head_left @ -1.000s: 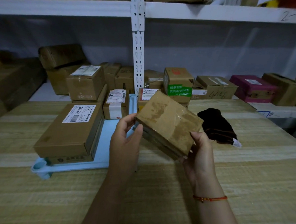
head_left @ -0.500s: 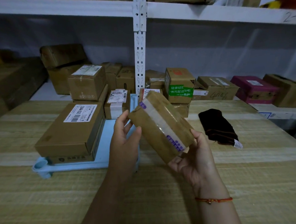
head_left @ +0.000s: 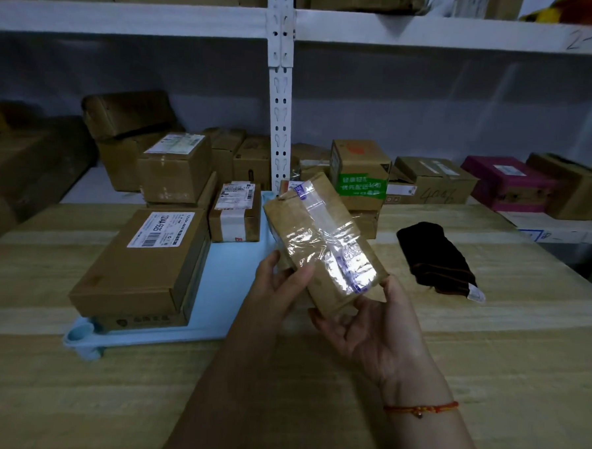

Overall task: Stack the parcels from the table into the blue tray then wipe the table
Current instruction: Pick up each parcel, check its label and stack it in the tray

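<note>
A small brown parcel (head_left: 323, 239) with shiny clear tape hangs tilted above the table, held between both hands. My left hand (head_left: 277, 288) grips its left edge and my right hand (head_left: 371, 326) supports its lower right corner. The blue tray (head_left: 230, 275) lies just left of the parcel. On it rest a large flat box with a white label (head_left: 141, 264), a small taped box (head_left: 235, 214) and a stacked carton (head_left: 175, 170). A dark cloth (head_left: 435, 259) lies on the wooden table (head_left: 486, 354) at the right.
Behind the held parcel stands a box with a green label (head_left: 359, 172) on other parcels. A white shelf upright (head_left: 279, 86) rises behind the tray. Several cartons and a magenta box (head_left: 506, 182) line the shelf at the back.
Both hands have turned the parcel, so its taped narrow face now points up toward me. It has stayed over the tray's right edge.
</note>
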Available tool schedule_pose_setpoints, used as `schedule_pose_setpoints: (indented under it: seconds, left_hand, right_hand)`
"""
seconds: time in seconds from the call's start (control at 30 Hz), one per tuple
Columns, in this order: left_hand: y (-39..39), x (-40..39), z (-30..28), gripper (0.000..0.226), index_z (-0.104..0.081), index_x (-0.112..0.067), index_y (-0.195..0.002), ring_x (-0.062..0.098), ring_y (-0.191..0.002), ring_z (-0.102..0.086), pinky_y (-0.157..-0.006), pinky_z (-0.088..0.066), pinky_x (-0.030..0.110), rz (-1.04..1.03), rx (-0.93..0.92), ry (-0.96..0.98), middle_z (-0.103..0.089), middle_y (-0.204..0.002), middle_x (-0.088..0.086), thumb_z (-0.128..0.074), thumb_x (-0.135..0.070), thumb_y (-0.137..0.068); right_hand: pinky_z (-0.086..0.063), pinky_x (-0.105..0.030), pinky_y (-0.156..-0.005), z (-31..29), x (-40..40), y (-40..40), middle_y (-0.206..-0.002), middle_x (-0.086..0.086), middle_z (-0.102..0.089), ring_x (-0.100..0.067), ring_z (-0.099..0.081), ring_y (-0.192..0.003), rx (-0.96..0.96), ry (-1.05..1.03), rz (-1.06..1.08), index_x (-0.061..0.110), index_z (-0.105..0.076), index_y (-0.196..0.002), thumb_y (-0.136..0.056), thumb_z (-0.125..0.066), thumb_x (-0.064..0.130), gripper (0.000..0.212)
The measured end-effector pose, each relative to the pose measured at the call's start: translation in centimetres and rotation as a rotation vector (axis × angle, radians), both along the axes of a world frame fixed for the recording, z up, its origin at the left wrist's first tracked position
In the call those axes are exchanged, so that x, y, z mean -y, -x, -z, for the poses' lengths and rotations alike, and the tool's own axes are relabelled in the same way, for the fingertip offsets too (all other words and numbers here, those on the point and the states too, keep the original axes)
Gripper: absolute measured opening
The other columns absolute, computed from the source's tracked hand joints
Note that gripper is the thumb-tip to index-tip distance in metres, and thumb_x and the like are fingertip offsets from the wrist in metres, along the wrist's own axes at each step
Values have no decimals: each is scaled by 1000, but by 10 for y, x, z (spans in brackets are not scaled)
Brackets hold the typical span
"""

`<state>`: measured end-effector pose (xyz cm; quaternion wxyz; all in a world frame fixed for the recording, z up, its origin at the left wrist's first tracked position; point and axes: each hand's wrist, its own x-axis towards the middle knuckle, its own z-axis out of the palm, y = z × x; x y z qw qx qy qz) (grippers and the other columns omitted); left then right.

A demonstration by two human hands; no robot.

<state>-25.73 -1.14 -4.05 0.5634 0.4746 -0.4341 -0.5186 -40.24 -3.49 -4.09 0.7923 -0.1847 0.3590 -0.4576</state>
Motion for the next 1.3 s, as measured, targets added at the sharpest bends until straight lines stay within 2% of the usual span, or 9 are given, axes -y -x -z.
schedule_pose_setpoints:
  seconds: [0.17, 0.3, 0.47, 0.57, 0.7, 0.8, 0.9, 1.07, 1.3]
  left_hand:
    - [0, 4, 1, 85, -42, -35, -140, 24, -117, -62, -103, -45, 47, 45, -68, 26, -66, -125, 2, -78, -41, -63]
    - [-1, 4, -1, 80, -42, -34, -140, 17, -105, -68, -79, -56, 26, -21, -95, 65, -70, -119, 2, -79, -25, -69]
    - [0, 2, -10, 98, -35, -35, -142, 22, -109, -63, -66, -58, 21, -159, -45, 93, -59, -125, 7, -82, -35, -56]
    - [-1, 4, -11, 106, -32, -45, -140, 20, -115, -55, -74, -59, 31, -265, 135, 57, -48, -130, 1, -81, -51, -46]
    - [6, 1, -18, 95, -26, -44, -144, 14, -115, -46, -85, -53, 34, -367, 318, 46, -35, -128, -5, -81, -43, -67]
    - [11, 0, -22, 89, -28, -37, -146, 10, -117, -43, -92, -46, 30, -425, 436, 91, -34, -131, -4, -78, -41, -72]
    - [11, 0, -22, 65, -36, -33, -144, 9, -118, -49, -95, -46, 29, -431, 410, 145, -44, -135, -5, -62, -46, -86]
    - [11, -1, -17, 43, -39, -31, -141, 13, -117, -56, -100, -48, 43, -408, 212, 134, -57, -130, -7, -47, -22, -99]
    - [11, -6, -18, 20, -54, -27, -116, -5, -97, -54, -81, -45, 18, -421, 189, 80, -59, -110, -15, -53, -21, -96]
  right_hand:
    - [-58, -45, -73, 2, 2, 1, -98, -24, -73, -34, -71, -83, 4, 21, -64, 4, -65, -109, -88, -44, 59, 62]
    - [-58, -40, -73, 6, 2, 1, -98, -19, -73, -33, -71, -80, -155, 56, -86, 10, -64, -113, -91, -41, 59, 58]
    - [-48, -34, -78, 10, -1, -4, -116, -6, -63, -18, -61, -101, -394, 310, 303, 24, -57, -126, -92, -53, 48, 42]
    - [-47, -29, -89, 1, -9, -3, -124, 2, -57, -11, -56, -116, -468, 593, 381, 36, -50, -128, -71, -64, 44, 59]
    - [-51, -15, -73, -5, -13, -7, -127, 13, -48, 6, -54, -107, -720, 854, 177, 40, -41, -126, -58, -71, 45, 75]
    - [-54, -26, -86, 3, -10, -10, -136, 14, -43, -3, -51, -118, -925, 891, 133, 38, -36, -138, -54, -74, 59, 94]
    - [-53, -37, -93, 8, -6, -9, -136, 11, -48, -10, -52, -121, -879, 811, 189, 40, -40, -135, -55, -75, 62, 90]
    - [-51, -27, -70, 14, 3, -6, -111, -1, -70, -15, -67, -97, -585, 556, 261, 32, -56, -121, -72, -74, 43, 54]
    - [-52, -31, -69, 9, 8, -8, -97, 2, -73, -14, -69, -88, -535, 442, 317, 21, -64, -115, -90, -61, 42, 32]
